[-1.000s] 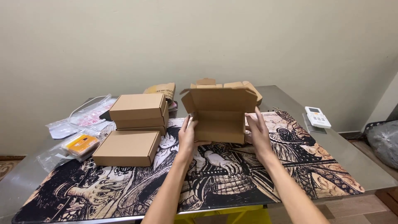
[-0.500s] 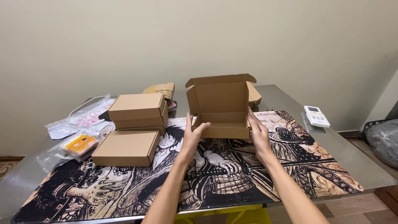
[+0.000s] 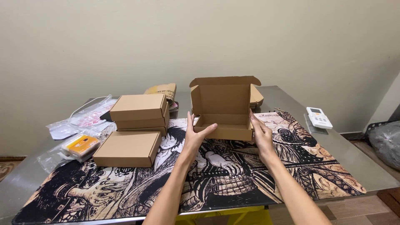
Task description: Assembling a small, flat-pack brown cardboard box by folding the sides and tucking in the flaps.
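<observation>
A metal table stands against a plain beige wall, covered by a printed mat. Near the mat's middle sits an open cardboard box, lid upright. The left hand grasps the box's left front corner, thumb hooked over the front wall; the right hand presses flat against its right side. Left of the box are three closed boxes and some plastic bags. Well to its right lies a white remote.

Plain brown cardboard box; black-and-tan illustrated mat; white remote; orange packet
</observation>
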